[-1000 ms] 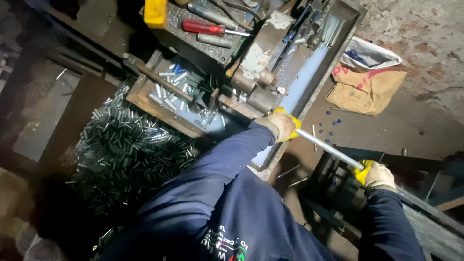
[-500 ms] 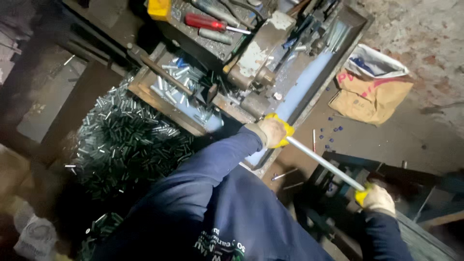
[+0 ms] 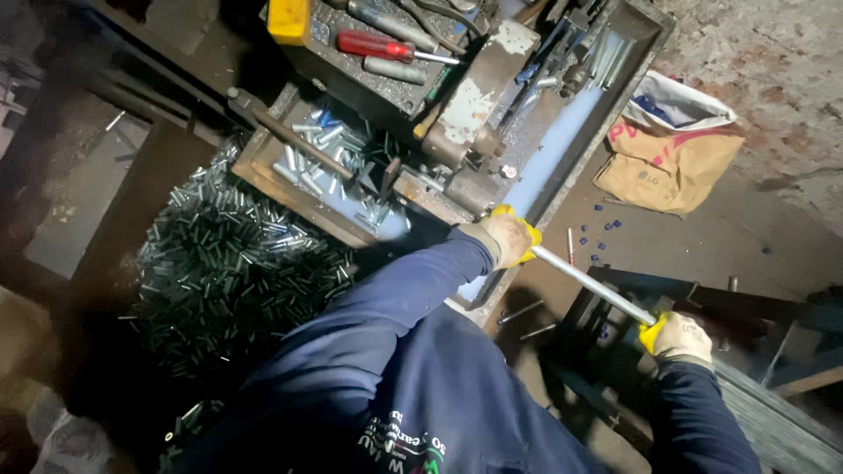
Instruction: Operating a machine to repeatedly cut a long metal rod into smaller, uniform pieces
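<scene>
The metal rod (image 3: 590,283) runs between both gloved hands beside the cutting machine (image 3: 470,132). The left hand (image 3: 507,235) is clenched around its upper end, the right hand (image 3: 680,336) around its lower end. Cut tube pieces (image 3: 228,263) lie heaped nearby.

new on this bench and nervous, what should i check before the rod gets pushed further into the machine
1. Left hand grips the metal rod near the machine: ok.
2. Right hand holds the rod's outer end: ok.
3. Both hands gloved: ok.
4. Left hand's fingers clear of moving parts: cannot tell, it sits right at the machine's edge.
5. Tray has room for more cut pieces: ok, though a big pile of cut pieces has gathered beside it.
6. Loose red-handled screwdriver lies on top of the machine: not ok, it could shake off.
</scene>
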